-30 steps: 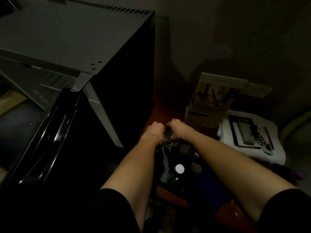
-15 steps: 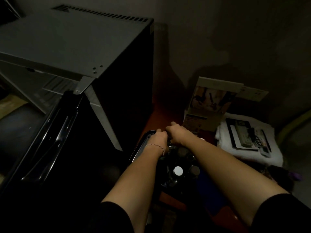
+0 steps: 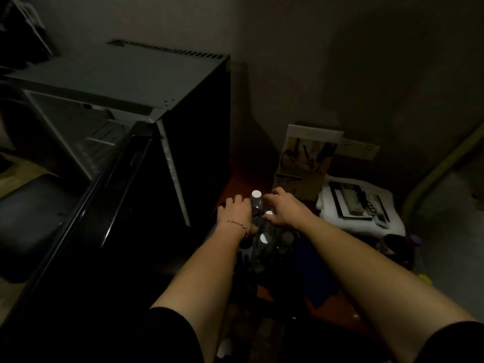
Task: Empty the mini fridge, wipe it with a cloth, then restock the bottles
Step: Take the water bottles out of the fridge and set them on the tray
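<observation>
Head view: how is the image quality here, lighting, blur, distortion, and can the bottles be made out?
Head view: very dim, the mini fridge side and floor near black; its top edge and vents smear with motion blur; wide-angle bending curves the edges. Only white caps and faint glints reveal the bottles between the left hand and right hand; their count is unclear.

A dim reddish-brown surface (image 3: 246, 176) runs along the wall to the right of the mini fridge (image 3: 146, 82). On it, a cluster of clear bottles (image 3: 263, 239) with white caps stands near the front. Behind them a cardboard box (image 3: 301, 179) stands upright against the wall. Just right of the box lies a folded white towel (image 3: 392, 221), carrying a dark tray of small items.
</observation>
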Motion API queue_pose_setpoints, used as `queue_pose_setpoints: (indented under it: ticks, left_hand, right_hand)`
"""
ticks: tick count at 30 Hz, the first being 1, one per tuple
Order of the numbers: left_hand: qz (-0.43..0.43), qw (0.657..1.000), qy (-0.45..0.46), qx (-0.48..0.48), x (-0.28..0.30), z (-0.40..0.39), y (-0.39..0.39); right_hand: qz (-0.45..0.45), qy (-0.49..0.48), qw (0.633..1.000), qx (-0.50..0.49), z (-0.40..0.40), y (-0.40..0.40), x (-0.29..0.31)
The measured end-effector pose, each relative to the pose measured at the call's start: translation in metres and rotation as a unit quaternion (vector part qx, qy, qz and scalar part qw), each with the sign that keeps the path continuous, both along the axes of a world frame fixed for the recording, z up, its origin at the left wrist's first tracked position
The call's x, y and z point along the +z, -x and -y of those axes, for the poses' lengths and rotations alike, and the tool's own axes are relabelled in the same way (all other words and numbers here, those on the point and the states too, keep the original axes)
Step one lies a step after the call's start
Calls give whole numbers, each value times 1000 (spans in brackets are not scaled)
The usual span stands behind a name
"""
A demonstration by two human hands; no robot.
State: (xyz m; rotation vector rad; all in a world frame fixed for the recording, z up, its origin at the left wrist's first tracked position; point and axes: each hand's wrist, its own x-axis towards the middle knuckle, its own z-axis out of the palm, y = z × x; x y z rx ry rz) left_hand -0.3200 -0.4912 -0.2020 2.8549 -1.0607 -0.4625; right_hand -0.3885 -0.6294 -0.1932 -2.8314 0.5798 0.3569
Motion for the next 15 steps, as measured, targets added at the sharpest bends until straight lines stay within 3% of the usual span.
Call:
queue_pose_setpoints:
  ticks: [5,15]
  left_hand:
    - [9,999,33,14,8,-54,78]
    - [-24,999,15,28,14,-170,197]
  right_hand:
    - [41,-3,999,10,-45,72,14]
    - [53,-34,998,30,-178,187,14]
